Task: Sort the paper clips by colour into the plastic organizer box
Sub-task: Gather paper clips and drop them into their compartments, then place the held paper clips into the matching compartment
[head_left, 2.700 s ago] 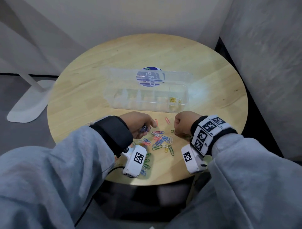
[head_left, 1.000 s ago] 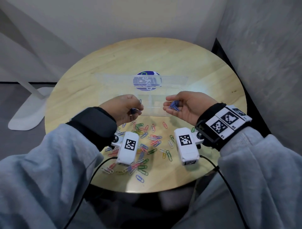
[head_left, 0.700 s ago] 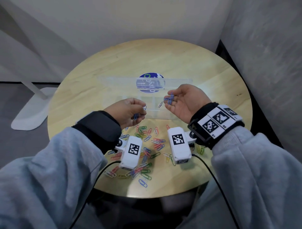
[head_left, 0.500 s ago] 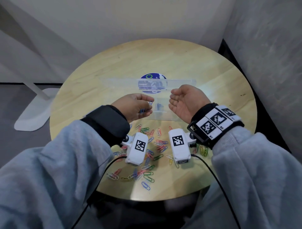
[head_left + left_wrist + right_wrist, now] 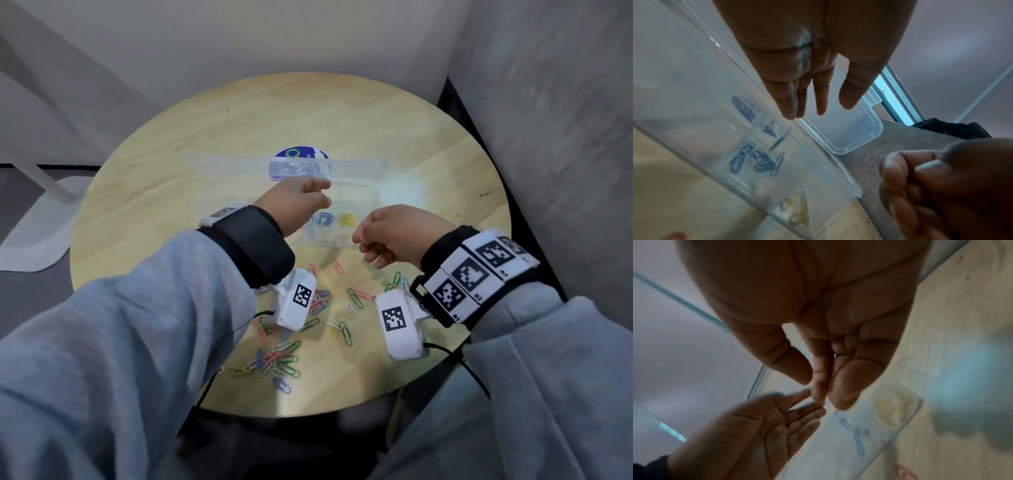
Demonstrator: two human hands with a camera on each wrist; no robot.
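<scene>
On the round wooden surface, the left hand hovers flat-fingered over the box; the right hand, at 3 o'clock, is loosely curled and empty.

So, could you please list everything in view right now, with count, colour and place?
Clear plastic organizer box: one, transparent, lid open, mid-table.
Blue paper clips: several, in a box compartment, left of the yellow ones.
Yellow paper clips: a small heap, in the next compartment to the right.
Loose paper clips: many, mixed red, green, blue, white and yellow, on the near tabletop.
Round wooden table: one, pale wood.
Blue round sticker: one, behind the lid.
Wrist cameras: two, white, with black-and-white markers.
Left hand: over the box, fingers straight, holding nothing.
Right hand: near the box's right end, fingers loosely curled, nothing visible in it.
</scene>
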